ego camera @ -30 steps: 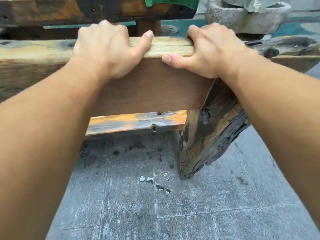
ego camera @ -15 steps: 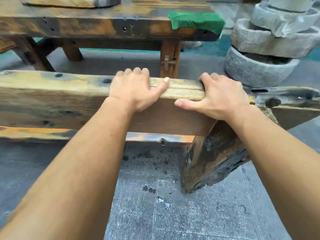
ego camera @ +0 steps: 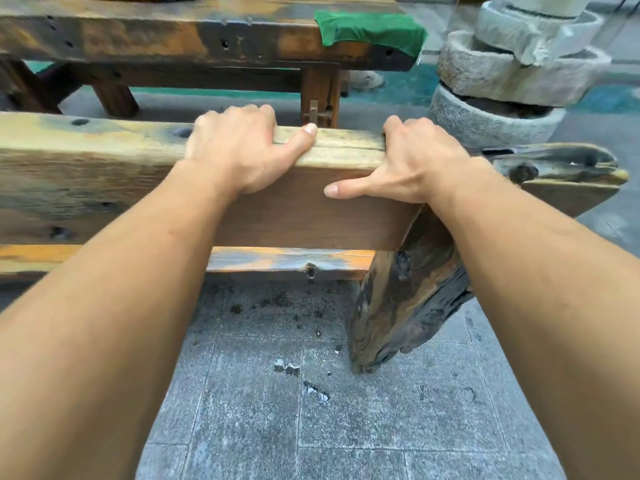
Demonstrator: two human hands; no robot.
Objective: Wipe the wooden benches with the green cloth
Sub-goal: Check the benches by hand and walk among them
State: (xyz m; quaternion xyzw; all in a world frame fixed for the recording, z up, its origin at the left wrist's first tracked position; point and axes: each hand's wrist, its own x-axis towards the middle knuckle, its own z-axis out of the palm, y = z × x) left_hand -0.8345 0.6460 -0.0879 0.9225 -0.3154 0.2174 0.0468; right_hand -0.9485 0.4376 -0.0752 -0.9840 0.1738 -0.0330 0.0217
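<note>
A worn wooden bench (ego camera: 86,157) runs across the middle of the view, tilted onto its side so its plank faces me. My left hand (ego camera: 239,147) grips its upper edge, fingers curled over the far side. My right hand (ego camera: 415,161) grips the same edge a little to the right, thumb stretched along the plank face. The green cloth (ego camera: 370,31) lies folded on the right end of a second, larger wooden bench (ego camera: 156,36) behind, apart from both hands.
Stacked grey stone troughs (ego camera: 502,98) stand at the back right, close to the near bench's end. The bench's dark, weathered leg (ego camera: 405,306) rests on grey paving slabs (ego camera: 277,410) with dirt crumbs and small debris.
The view has lifted and pulled back, bringing the rear bench and green cloth fully into sight. Both hands keep their grip on the near bench's edge.
</note>
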